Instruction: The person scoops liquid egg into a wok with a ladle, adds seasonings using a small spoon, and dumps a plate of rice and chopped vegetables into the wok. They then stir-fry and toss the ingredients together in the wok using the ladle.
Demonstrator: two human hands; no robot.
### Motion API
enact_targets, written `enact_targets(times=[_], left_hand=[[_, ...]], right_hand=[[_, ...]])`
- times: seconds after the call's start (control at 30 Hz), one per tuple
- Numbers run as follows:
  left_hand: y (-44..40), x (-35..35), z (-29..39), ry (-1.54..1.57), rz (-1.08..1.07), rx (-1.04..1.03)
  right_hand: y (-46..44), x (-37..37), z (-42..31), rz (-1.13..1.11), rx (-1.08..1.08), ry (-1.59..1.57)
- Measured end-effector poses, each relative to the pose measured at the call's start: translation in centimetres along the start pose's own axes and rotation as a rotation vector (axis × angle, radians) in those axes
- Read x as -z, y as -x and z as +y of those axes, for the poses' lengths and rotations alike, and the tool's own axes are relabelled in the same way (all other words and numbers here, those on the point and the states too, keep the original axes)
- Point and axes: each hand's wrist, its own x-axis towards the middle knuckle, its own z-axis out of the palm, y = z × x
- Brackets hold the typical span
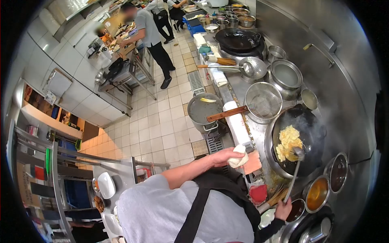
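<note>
Head view, right hand (283,209) gripping ladle (293,177) over wok (311,137), carton lettering (29,187) blurred

Left hand (227,157): partly hidden by the white cloth (238,158). Right hand (283,209): conceals the end of the ladle (293,178). Ahead of both hands, haze (314,125) veils part of the wok (310,139). Beside the right hand, the lower edge cuts off a dark pan (298,227). Well behind the left hand, writing on the clipboard (59,84) is too small to read.
</note>
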Motion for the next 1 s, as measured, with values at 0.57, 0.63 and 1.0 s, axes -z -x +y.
enact_targets(times=[0.57,0.63,1.0], left_hand=[[1.2,-2.0,-1.8,-0.047,0.053,0.134],[0.1,-0.6,-3.2,-0.059,-0.007,0.149],[-5.4,1.9,2.8,-0.008,-0.152,0.277]], right_hand=[[-4.0,-5.6,1.0,0.190,0.185,-0.046],[-5.9,-10.2,-1.3,0.301,0.029,0.180],[-0.5,-7.1,-8.1,0.212,-0.318,-0.029]])
